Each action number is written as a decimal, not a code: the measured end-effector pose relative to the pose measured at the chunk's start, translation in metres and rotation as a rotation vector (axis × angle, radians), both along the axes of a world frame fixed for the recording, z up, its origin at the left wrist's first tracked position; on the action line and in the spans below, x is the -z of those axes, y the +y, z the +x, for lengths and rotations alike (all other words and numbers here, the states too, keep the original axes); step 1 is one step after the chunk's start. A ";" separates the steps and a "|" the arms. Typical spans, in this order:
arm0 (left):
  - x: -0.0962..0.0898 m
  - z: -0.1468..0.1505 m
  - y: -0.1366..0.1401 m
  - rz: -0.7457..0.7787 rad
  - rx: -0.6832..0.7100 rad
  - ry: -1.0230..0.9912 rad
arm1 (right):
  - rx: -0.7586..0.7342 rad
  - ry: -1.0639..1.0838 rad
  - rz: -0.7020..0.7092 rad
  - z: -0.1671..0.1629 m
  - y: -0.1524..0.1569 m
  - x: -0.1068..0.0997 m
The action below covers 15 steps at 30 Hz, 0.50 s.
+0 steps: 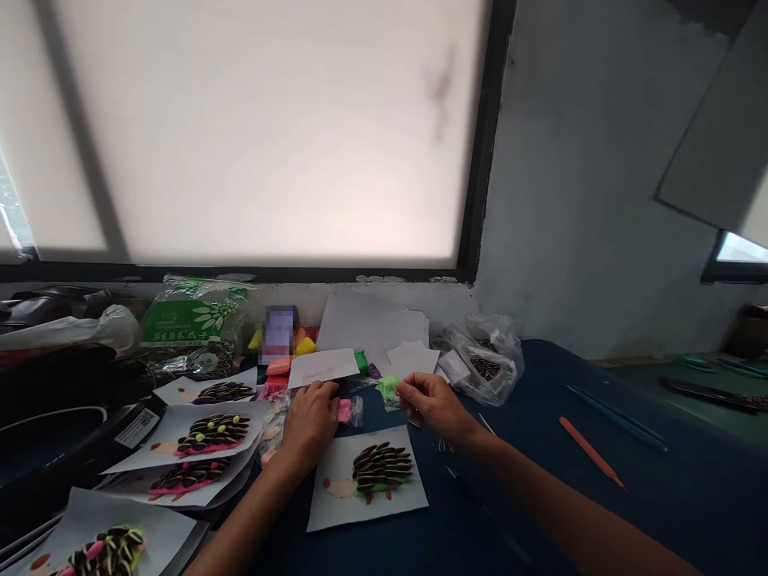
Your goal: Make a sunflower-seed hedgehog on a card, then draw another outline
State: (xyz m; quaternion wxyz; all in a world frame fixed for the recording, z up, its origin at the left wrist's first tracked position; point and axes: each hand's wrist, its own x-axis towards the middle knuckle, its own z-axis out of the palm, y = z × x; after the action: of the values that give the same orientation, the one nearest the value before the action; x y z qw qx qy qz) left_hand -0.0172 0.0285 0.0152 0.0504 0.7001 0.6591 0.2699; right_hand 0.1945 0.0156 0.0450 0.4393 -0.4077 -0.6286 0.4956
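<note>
The light green clay packet [388, 389] is placed on the dark blue bench [543, 392], just beyond a paper card [336, 507] on which a hedgehog [341, 487] is formed partly of striped seeds [384, 465]. The packet's right edge is met by the right hand [429, 402], whose grip is narrow, the thumb and forefinger together; whether any clay is pinched cannot be told. The left hand [312, 422] is laid palm down just beside a pink clay packet [344, 411], its fingertips at the edge of a white sheet [322, 368]; whether anything is held in its grip cannot be told. To the left, 4 more hedgehog cards [135, 458] are seen, some overlapping. Farther back, a green seed bag [192, 320] and a clear bag of seeds [509, 364] are set near the wall [564, 240]. To the right, an orange tool [591, 452] is laid near a blue tool [618, 417].
</note>
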 end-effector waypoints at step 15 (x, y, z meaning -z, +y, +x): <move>-0.036 0.028 -0.019 -0.442 0.491 -0.945 | -0.010 -0.057 0.257 -0.007 -0.011 -0.010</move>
State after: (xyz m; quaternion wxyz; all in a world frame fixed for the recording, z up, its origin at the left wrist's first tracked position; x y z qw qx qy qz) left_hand 0.0112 0.0096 0.0511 0.5458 0.6089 0.4237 0.3898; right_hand 0.1878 0.0044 0.0548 0.4672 -0.3588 -0.7012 0.4015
